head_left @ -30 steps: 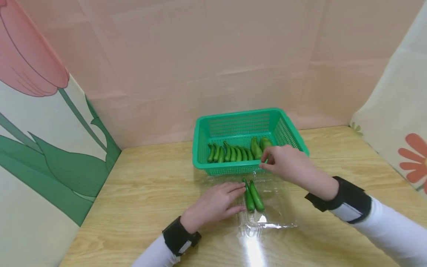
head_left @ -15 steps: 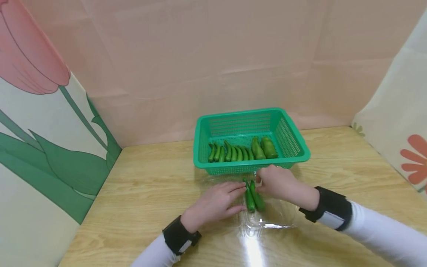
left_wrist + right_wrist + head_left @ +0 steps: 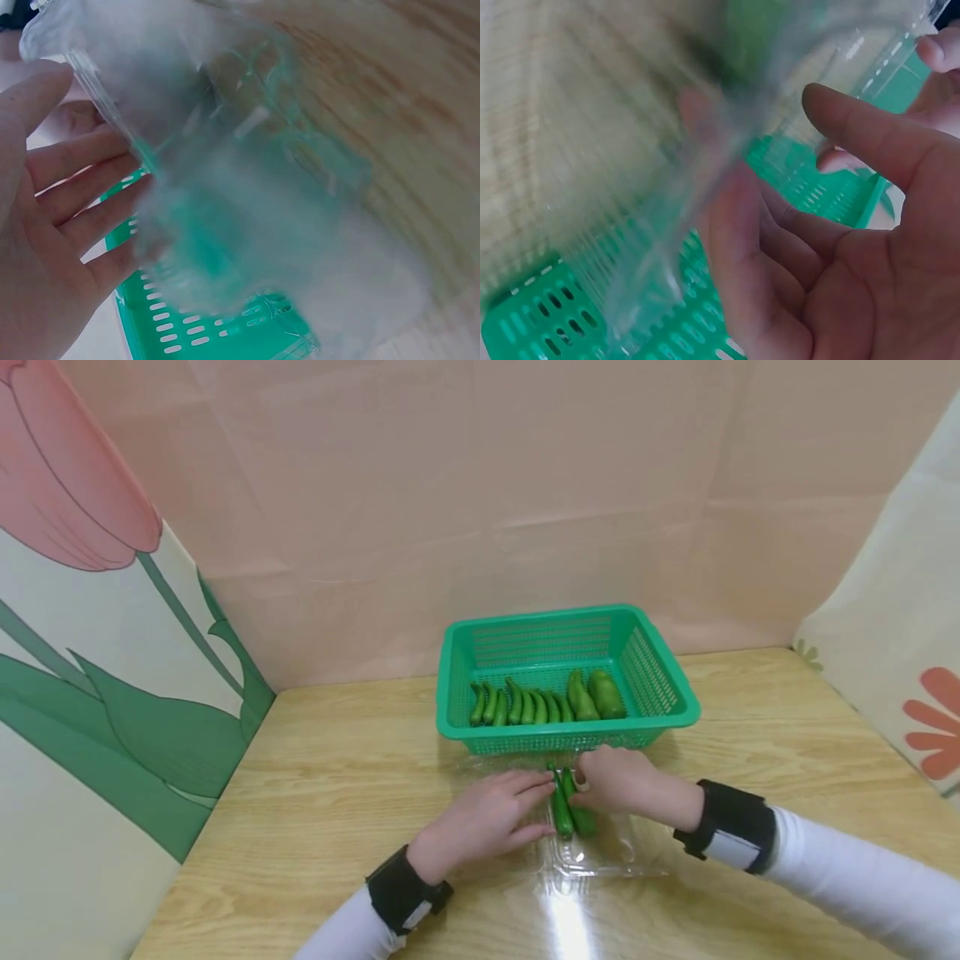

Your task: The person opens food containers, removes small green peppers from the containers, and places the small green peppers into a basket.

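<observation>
Two slim glossy green chilli peppers, a left one [image 3: 562, 814] and a right one [image 3: 586, 822], lie side by side in a clear plastic tray [image 3: 626, 847] on the table. My left hand [image 3: 491, 814] rests with straight fingers at the tray's left side, fingertips by the left pepper; the left wrist view shows those fingers along the clear plastic edge [image 3: 112, 112]. Over the right pepper is my right hand [image 3: 618, 781], partly covering it. In the right wrist view its thumb [image 3: 862, 124] and index finger stand apart, beside a blurred green pepper [image 3: 750, 41]; whether they touch it I cannot tell.
Directly behind the tray stands a green mesh basket [image 3: 517, 733]. Inside, several slim green peppers [image 3: 527, 706] lie in a row, with two fatter green ones [image 3: 606, 695] at right. A pink backdrop [image 3: 360, 527] rises at the wooden table's [image 3: 345, 760] far edge.
My right hand has come from the basket's front rim down and left to the right pepper in the tray. My left hand has stayed in place.
</observation>
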Action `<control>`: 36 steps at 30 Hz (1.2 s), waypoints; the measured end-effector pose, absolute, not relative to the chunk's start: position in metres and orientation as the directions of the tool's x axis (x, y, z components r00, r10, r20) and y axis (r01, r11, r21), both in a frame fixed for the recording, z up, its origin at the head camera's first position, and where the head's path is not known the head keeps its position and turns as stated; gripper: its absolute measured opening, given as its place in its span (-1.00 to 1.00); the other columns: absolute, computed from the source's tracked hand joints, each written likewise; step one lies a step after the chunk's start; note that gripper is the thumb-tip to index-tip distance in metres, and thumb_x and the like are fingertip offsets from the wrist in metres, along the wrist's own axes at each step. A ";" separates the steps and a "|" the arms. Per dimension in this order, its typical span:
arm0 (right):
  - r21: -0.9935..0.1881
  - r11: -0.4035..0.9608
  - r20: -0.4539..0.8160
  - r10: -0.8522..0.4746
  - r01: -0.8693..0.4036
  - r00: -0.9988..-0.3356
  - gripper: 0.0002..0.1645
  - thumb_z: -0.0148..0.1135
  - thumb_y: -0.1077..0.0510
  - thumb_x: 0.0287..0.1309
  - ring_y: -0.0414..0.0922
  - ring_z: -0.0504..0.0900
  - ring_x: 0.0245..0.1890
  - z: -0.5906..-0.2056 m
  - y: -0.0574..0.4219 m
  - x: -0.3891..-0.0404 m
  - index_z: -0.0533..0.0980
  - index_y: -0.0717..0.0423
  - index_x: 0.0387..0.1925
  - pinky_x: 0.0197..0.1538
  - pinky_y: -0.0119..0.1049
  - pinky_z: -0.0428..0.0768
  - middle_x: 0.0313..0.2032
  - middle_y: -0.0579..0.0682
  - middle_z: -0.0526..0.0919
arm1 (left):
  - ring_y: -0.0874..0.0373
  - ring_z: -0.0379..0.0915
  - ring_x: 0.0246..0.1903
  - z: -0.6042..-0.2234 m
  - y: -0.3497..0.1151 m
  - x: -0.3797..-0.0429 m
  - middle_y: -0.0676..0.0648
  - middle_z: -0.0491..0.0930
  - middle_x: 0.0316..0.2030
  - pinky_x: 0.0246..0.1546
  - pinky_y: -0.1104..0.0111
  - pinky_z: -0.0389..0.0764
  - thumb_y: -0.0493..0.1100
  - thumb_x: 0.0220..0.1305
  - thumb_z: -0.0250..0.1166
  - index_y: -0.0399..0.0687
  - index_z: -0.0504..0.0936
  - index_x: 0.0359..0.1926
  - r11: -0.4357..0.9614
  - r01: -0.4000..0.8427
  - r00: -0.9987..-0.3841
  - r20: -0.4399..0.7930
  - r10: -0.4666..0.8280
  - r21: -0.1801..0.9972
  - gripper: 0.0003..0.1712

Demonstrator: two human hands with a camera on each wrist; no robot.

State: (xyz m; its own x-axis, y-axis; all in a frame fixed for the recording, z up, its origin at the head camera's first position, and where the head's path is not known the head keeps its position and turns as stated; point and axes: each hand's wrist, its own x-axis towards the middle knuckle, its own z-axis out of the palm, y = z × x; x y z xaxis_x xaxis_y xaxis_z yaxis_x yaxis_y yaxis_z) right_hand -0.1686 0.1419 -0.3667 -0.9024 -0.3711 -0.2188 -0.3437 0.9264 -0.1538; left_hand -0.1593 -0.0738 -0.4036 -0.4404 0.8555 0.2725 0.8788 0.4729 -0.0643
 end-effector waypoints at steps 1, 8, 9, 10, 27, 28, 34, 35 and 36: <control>-0.154 0.925 -0.228 -0.376 -0.348 -0.898 -0.62 0.39 -0.15 -0.03 -0.06 0.63 -0.44 -0.368 0.142 -0.169 0.61 0.08 -0.41 -0.50 -0.20 0.62 -0.42 -0.02 0.68 | 0.14 0.40 0.21 -0.404 -0.074 -0.159 -0.08 0.45 0.23 0.29 0.37 0.38 0.25 0.31 0.09 -0.10 0.45 0.22 0.473 0.879 -0.441 0.274 0.855 -0.062 -0.35; -0.163 0.914 -0.269 -0.404 -0.372 -0.874 -0.60 0.40 -0.17 -0.06 -0.10 0.59 -0.46 -0.372 0.140 -0.171 0.57 0.07 -0.43 -0.49 -0.20 0.60 -0.47 -0.06 0.63 | 0.13 0.40 0.21 -0.404 -0.075 -0.158 -0.08 0.44 0.24 0.29 0.36 0.38 0.25 0.30 0.09 -0.10 0.46 0.21 0.475 0.878 -0.446 0.269 0.854 -0.053 -0.34; -0.166 0.914 -0.276 -0.404 -0.371 -0.872 -0.61 0.40 -0.16 -0.06 -0.11 0.58 -0.48 -0.372 0.139 -0.171 0.55 0.06 -0.45 -0.50 -0.21 0.59 -0.50 -0.07 0.61 | 0.13 0.40 0.21 -0.404 -0.075 -0.158 -0.08 0.44 0.24 0.29 0.36 0.38 0.25 0.31 0.09 -0.11 0.46 0.21 0.474 0.879 -0.445 0.269 0.854 -0.053 -0.34; -0.168 0.913 -0.280 -0.406 -0.372 -0.870 -0.61 0.40 -0.16 -0.06 -0.12 0.56 -0.50 -0.372 0.139 -0.170 0.53 0.05 -0.47 -0.52 -0.21 0.57 -0.52 -0.08 0.59 | 0.13 0.40 0.21 -0.404 -0.075 -0.158 -0.09 0.44 0.24 0.29 0.36 0.38 0.25 0.31 0.09 -0.11 0.46 0.21 0.473 0.880 -0.444 0.269 0.855 -0.051 -0.35; -0.213 0.921 -0.298 -0.380 -0.327 -0.876 -0.61 0.48 0.00 -0.19 -0.15 0.48 -0.59 -0.379 0.139 -0.172 0.39 0.03 -0.64 -0.58 -0.31 0.50 -0.63 -0.08 0.49 | 0.12 0.39 0.21 -0.403 -0.073 -0.158 -0.08 0.44 0.24 0.29 0.35 0.38 0.24 0.33 0.07 -0.11 0.45 0.22 0.475 0.879 -0.447 0.271 0.853 -0.046 -0.35; -0.209 0.921 -0.299 -0.379 -0.328 -0.876 -0.60 0.49 -0.02 -0.21 -0.15 0.48 -0.59 -0.380 0.140 -0.173 0.39 0.02 -0.65 -0.58 -0.30 0.51 -0.63 -0.08 0.49 | 0.12 0.39 0.21 -0.403 -0.073 -0.159 -0.08 0.44 0.24 0.30 0.35 0.38 0.24 0.33 0.07 -0.11 0.45 0.22 0.476 0.878 -0.448 0.269 0.852 -0.047 -0.35; -0.201 0.926 -0.305 -0.368 -0.318 -0.878 -0.54 0.54 -0.05 -0.33 -0.13 0.47 -0.57 -0.382 0.141 -0.172 0.38 0.01 -0.67 -0.57 -0.30 0.47 -0.63 -0.10 0.48 | 0.12 0.39 0.22 -0.403 -0.073 -0.159 -0.09 0.44 0.24 0.30 0.34 0.38 0.24 0.32 0.09 -0.11 0.45 0.22 0.478 0.877 -0.449 0.265 0.853 -0.051 -0.35; -0.199 0.928 -0.306 -0.365 -0.315 -0.879 -0.54 0.55 -0.04 -0.35 -0.13 0.47 -0.57 -0.382 0.141 -0.172 0.38 0.00 -0.66 -0.57 -0.30 0.47 -0.63 -0.10 0.48 | 0.12 0.39 0.22 -0.403 -0.073 -0.158 -0.09 0.44 0.24 0.30 0.34 0.38 0.24 0.32 0.09 -0.11 0.45 0.22 0.477 0.878 -0.449 0.263 0.854 -0.050 -0.35; -0.197 0.928 -0.308 -0.364 -0.315 -0.879 -0.55 0.55 -0.03 -0.35 -0.13 0.47 -0.57 -0.381 0.142 -0.172 0.38 0.00 -0.66 -0.56 -0.29 0.46 -0.62 -0.10 0.48 | 0.12 0.39 0.21 -0.403 -0.073 -0.158 -0.08 0.45 0.24 0.30 0.34 0.38 0.24 0.31 0.09 -0.11 0.45 0.22 0.476 0.878 -0.448 0.263 0.854 -0.050 -0.35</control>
State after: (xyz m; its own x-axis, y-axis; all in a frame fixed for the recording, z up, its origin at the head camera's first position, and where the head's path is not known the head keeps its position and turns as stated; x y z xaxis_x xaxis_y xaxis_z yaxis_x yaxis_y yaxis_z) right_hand -0.1723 0.1416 -0.3815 -0.8793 -0.3636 -0.3076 -0.3150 0.9284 -0.1969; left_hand -0.1585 -0.0733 -0.4029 -0.4481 0.8545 0.2628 0.8781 0.4759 -0.0499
